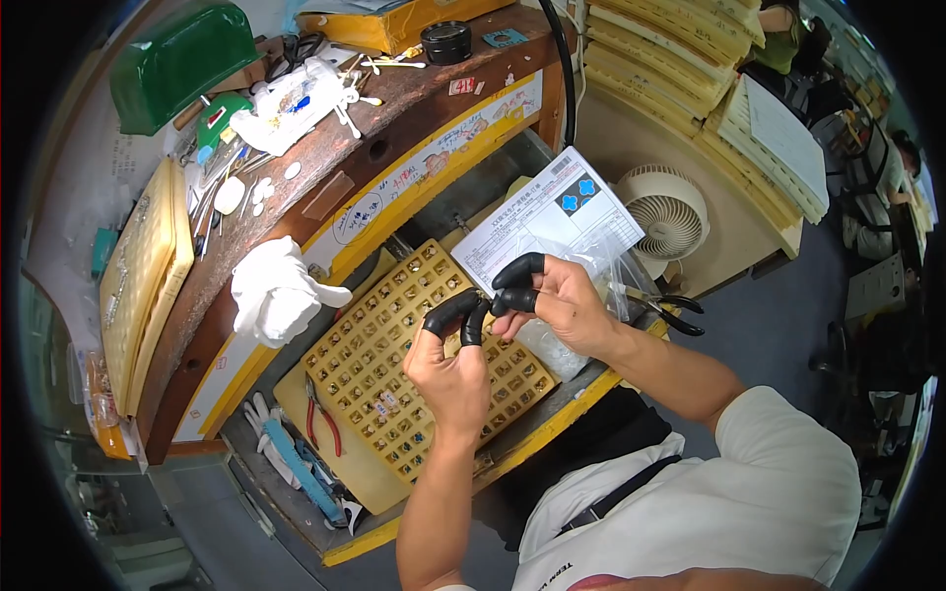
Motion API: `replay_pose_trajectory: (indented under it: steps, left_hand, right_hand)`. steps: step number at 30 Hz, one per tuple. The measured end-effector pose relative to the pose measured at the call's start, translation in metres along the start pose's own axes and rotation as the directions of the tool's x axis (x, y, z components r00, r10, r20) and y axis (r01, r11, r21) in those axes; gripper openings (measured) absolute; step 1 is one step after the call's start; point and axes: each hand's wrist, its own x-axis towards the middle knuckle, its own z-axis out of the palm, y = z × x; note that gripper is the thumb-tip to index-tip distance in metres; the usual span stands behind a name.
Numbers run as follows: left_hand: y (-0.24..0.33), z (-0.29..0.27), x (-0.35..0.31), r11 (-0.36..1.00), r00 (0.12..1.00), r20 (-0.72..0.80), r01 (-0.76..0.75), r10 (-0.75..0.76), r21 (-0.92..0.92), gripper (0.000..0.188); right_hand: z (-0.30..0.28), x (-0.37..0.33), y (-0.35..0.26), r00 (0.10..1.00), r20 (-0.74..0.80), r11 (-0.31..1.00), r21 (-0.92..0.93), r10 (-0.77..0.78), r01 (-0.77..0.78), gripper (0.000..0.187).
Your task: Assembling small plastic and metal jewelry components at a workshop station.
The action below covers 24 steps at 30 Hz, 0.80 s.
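Note:
My left hand (451,360) and my right hand (554,300) meet above a yellow tray (367,394) with a grid of small cells, several holding small metal parts. Both hands wear black finger cots on thumb and forefingers. The fingertips pinch together over the tray's upper right corner around something too small to make out. A clear plastic bag (552,350) lies under my right hand, on top of a printed paper sheet (552,212).
Red-handled pliers (323,419) lie left of the tray, black-handled pliers (670,307) to the right. A white glove (276,291) rests on the wooden bench edge. A small white fan (670,212) stands behind the paper. Stacked trays (680,59) sit at upper right.

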Motion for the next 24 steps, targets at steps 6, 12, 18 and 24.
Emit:
replay_pose_trajectory:
  steps: [6,12,18,24]
  left_hand:
    - [0.001,-0.003,0.001,0.998,0.998,0.05,-0.044,0.041,0.046,0.018]
    - [0.001,-0.004,0.001,0.997,0.996,0.07,-0.05,0.046,0.053,0.019]
    - [0.002,-0.001,0.0,0.998,0.997,0.051,-0.056,0.054,0.022,0.035]
    - [0.0,-0.003,0.0,0.998,0.996,0.067,-0.055,0.054,0.014,0.036]
  right_hand:
    - [-0.006,0.001,0.004,1.0,-0.028,1.0,0.017,0.009,-0.009,0.017]
    - [-0.006,0.001,0.007,0.999,-0.02,0.999,0.042,0.032,-0.031,0.019]
    - [-0.004,0.002,0.007,0.999,-0.032,1.0,0.0,0.01,-0.01,0.018]
    - [-0.004,0.002,0.009,0.999,-0.033,0.999,-0.027,-0.017,0.016,0.018]
